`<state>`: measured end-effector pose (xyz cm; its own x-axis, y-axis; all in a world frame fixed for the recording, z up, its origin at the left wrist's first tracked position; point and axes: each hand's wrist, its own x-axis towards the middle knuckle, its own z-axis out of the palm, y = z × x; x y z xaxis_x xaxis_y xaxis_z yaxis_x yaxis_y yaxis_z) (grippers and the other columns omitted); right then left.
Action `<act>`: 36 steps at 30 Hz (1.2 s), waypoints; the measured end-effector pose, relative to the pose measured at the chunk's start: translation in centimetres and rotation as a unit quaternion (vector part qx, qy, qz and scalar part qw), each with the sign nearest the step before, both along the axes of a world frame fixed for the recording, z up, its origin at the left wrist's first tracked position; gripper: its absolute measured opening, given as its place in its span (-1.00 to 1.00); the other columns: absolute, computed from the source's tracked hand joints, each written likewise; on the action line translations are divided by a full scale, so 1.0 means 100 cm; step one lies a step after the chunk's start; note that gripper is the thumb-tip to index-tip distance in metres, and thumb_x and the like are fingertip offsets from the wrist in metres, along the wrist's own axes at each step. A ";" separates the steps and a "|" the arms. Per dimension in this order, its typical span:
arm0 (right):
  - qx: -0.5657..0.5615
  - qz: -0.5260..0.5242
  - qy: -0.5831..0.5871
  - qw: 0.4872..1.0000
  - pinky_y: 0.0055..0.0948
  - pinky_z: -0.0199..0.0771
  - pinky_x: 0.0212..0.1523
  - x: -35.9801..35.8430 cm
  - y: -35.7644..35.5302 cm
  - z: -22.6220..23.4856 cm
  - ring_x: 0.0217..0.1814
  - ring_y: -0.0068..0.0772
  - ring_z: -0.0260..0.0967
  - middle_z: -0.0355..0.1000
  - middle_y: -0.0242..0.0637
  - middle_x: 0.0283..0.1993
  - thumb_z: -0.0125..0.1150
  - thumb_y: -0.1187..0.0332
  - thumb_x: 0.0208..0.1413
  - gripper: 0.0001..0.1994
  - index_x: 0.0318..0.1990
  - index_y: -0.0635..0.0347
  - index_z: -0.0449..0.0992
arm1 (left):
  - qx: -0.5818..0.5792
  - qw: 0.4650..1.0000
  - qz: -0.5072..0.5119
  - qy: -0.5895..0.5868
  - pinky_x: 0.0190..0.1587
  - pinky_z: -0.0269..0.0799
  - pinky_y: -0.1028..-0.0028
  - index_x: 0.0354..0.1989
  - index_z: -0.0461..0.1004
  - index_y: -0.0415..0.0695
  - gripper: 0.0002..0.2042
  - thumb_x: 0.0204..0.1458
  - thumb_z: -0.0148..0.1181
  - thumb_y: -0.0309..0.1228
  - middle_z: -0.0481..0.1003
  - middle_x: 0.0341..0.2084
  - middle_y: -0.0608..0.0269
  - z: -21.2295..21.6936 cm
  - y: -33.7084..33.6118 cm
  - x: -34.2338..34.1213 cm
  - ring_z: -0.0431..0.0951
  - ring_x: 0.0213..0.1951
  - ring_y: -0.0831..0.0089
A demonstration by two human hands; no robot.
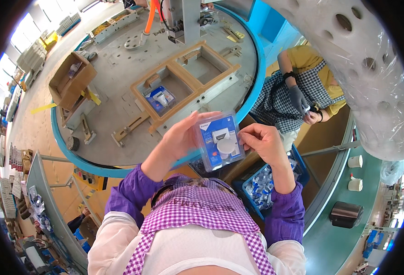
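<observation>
I hold a clear plastic blister pack (220,141) with a blue card and a round white part inside, raised in front of my chest. My left hand (181,135) grips its left edge, fingers spread along the top. My right hand (262,143) pinches its right edge with thumb and fingertips. Beyond the pack lies a round grey turntable (119,78) with a blue rim. A tan two-bay frame (183,78) sits on it, and the left bay holds another blue-carded pack (160,100).
A blue bin (298,172) of similar packs stands under my right forearm. A person in a checked apron and grey glove (297,98) works at the right. A cardboard box (71,80) sits on the turntable's left. A machine column (183,18) rises at the far side.
</observation>
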<state>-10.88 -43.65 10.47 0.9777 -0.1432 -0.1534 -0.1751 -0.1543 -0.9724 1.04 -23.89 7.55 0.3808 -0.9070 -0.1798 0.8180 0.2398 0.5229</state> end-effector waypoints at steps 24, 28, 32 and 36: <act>0.356 -0.181 -0.054 0.915 -0.67 0.33 -0.56 0.017 0.027 -0.049 -0.57 -0.64 0.30 0.36 -0.37 -0.52 -0.08 0.55 0.00 -0.92 -0.36 0.22 0.35 | 0.088 0.966 0.172 -0.170 -0.22 0.41 0.55 0.12 0.09 -0.23 -0.35 -0.14 0.32 -0.49 0.41 -0.30 0.23 0.005 -0.001 -0.042 0.47 -0.25 0.51; 0.385 -0.191 -0.009 0.903 -0.66 -0.02 -0.71 0.017 0.026 -0.060 -0.74 -0.69 -0.04 0.17 -0.50 -0.64 -0.11 0.55 0.01 -0.90 -0.34 0.22 0.34 | 0.032 0.959 0.090 -0.266 -0.24 0.37 0.59 0.11 0.25 -0.13 -0.45 -0.12 0.28 -0.55 0.44 -0.40 0.27 0.016 0.008 -0.032 0.45 -0.31 0.54; 0.472 -0.186 0.003 0.862 -0.64 -0.12 -0.73 0.013 0.030 -0.054 -0.76 -0.71 -0.13 0.01 -0.54 -0.72 -0.12 0.53 0.05 -0.89 -0.26 0.23 0.31 | 0.065 0.816 -0.026 -0.574 -0.26 0.34 0.55 -0.17 0.54 -0.09 -0.69 -0.17 0.28 -0.58 0.46 -0.48 0.26 0.022 0.016 -0.015 0.45 -0.36 0.52; 0.508 -0.193 -0.004 0.839 -0.64 -0.13 -0.74 0.011 0.030 -0.051 -0.76 -0.71 -0.15 -0.01 -0.55 -0.72 -0.12 0.53 0.05 -0.88 -0.24 0.22 0.31 | 0.099 0.685 -0.016 -0.722 -0.23 0.36 0.45 -0.22 0.56 -0.09 -0.66 -0.28 0.32 -0.55 0.45 -0.23 0.18 0.032 0.013 -0.026 0.46 -0.35 0.37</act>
<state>-9.79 -40.65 5.34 0.8901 -0.2493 -0.3815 -0.0135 0.8223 -0.5689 -1.55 -22.58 10.80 0.2725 -0.9310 0.2430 -0.5825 0.0414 0.8118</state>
